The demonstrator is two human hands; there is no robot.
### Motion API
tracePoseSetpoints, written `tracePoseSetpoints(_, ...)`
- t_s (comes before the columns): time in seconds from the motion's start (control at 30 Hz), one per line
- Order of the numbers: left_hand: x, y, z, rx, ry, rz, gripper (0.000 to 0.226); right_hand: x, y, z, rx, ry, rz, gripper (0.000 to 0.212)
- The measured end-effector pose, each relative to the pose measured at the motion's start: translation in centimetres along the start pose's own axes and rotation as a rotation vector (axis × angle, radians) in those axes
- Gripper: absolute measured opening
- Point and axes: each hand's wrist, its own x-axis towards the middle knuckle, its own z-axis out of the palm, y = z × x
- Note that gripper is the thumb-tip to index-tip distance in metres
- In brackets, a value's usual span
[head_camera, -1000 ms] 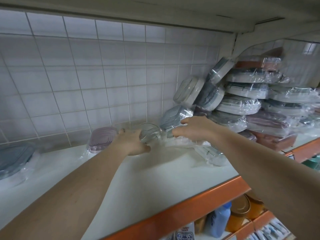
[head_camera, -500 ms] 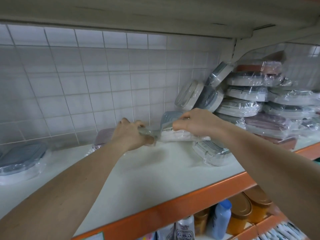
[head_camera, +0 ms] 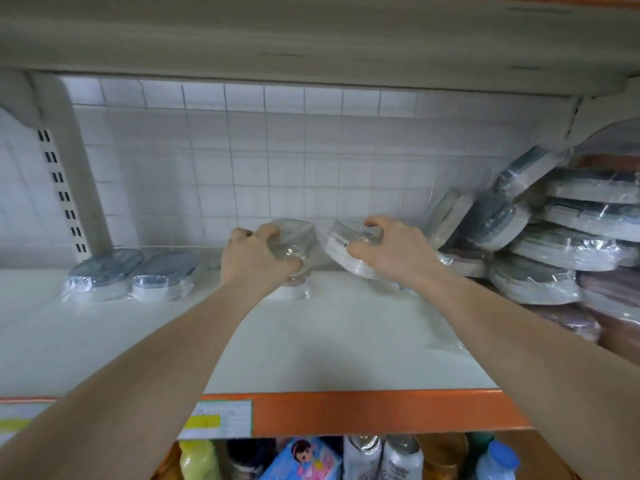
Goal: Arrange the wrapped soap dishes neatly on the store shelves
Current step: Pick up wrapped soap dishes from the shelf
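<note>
The person reaches both arms onto the white shelf (head_camera: 346,341), whose orange front edge (head_camera: 381,414) serves as the landmark here. Far back from that edge, close to the tiled back wall (head_camera: 277,161), the left hand (head_camera: 258,258) curls its fingers over a clear-wrapped soap dish (head_camera: 294,237) that sits on top of another wrapped dish (head_camera: 292,289), a pinkish one resting on the shelf. Just to the right, the right hand (head_camera: 388,251) grips a second wrapped soap dish (head_camera: 343,251), white-based and tilted, its thumb and fingers hooked round the film-covered rim. The two held dishes lie near each other but apart.

Left of the hands, equally far back from the orange edge, two grey-lidded wrapped dishes (head_camera: 131,275) lie side by side in a tidy pair. At the far right a loose heap of wrapped dishes (head_camera: 554,244) leans against the wall, several on edge or slanted.

The step in hand looks like placement: dishes drawn from the heap are being set in a row that continues from the grey pair. The next move probably calls for levelling the tilted right-hand dish and setting it flat, aligned with the others. The slippery film may let a stacked dish slide, so a gentle release seems wise.
</note>
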Motion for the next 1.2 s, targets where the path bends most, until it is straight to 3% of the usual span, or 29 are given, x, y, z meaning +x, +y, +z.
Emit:
tracePoseSetpoints(0.27,-2.6,-6.7,-6.5,0.086,0.134,-0.163,0.063,-0.8,-6.6,5.8,0.038,-0.048,-0.181,0.061)
tracePoseSetpoints(0.53,-5.9,-17.9,-18.4,0.155,0.224,-0.288,0.062,-5.1,-20.1,13.7,0.056,-0.097,-0.365,0.06)
tracePoseSetpoints(0.87,-9.7,-35.2,-31.5,0.25,0.107,-0.43,0.064,-11.7,-36.1,26.9,0.082,-0.274,-0.336,0.046)
tracePoseSetpoints(1.2,-4.0,-45.0,-33.5,0.207,-0.005,-0.399,0.062,-7.7,-43.9,34.7,-0.067,-0.264,-0.29,0.05)
